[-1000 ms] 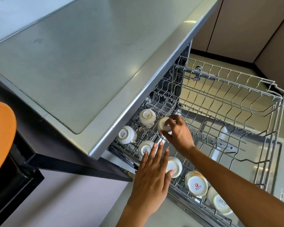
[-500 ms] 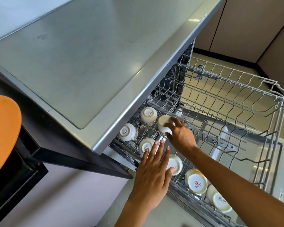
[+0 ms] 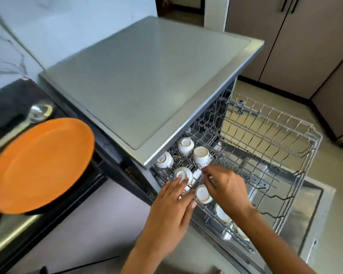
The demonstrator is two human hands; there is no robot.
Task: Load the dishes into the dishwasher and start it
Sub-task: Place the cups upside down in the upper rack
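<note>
While hands work, an orange plate [image 3: 41,165] (blurred) waits leftward.

The dishwasher [image 3: 147,80] stands open, its wire rack [image 3: 265,135] pulled out, and white cups sit upside down along the rack's left side. One cup [image 3: 201,155] lies just beyond the right hand [image 3: 224,186]. Another cup [image 3: 203,194] sits between both hands. The left hand [image 3: 170,210] has its fingertips on a third cup [image 3: 183,175]. Two more cups [image 3: 185,145] [image 3: 164,160] lie farther back, under the dishwasher's top edge.
</note>
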